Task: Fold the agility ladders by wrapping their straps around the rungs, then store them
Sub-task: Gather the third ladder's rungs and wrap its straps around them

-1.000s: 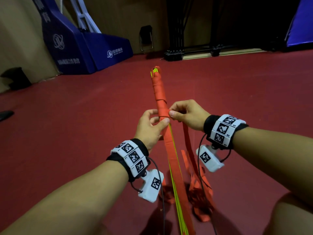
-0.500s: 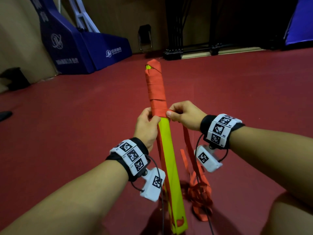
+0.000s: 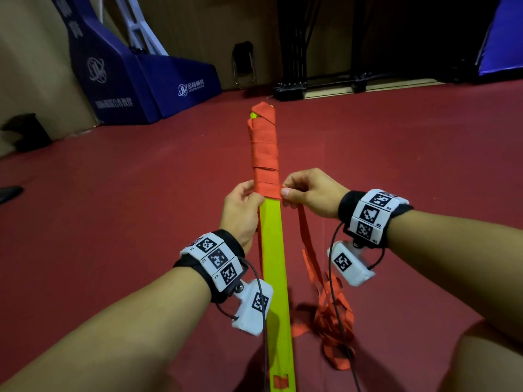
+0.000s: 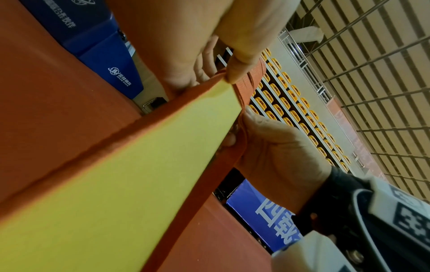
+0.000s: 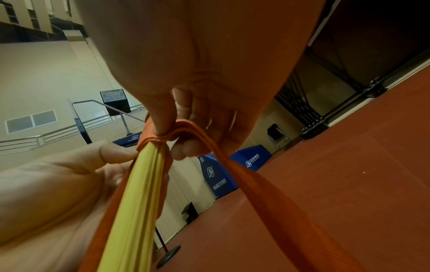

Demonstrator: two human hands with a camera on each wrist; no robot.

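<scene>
My left hand point(image 3: 240, 210) is curled round the stack of yellow rungs point(image 3: 273, 250), thumb pressed on the lowest turn of the orange strap point(image 3: 264, 154) where the wrapping ends; from the left wrist view the thumb point(image 4: 242, 60) sits right on the strap's edge. My right hand point(image 3: 308, 193) is closed in a pinch on the strap at the bundle's right edge, and from the right wrist view I see the strap doubled over under the thumb point(image 5: 160, 117) with the curled fingers beneath it. The bundle stands tilted away from me above the red floor point(image 3: 113, 222), its upper part wound in orange, the lower part bare yellow. From my right hand the loose strap hangs down to a tangled heap point(image 3: 334, 321) on the floor. The bundle's bottom end is cut off by the frame edge in the head view, and I cannot make out how many rungs are in the stack or how the heap is knotted
</scene>
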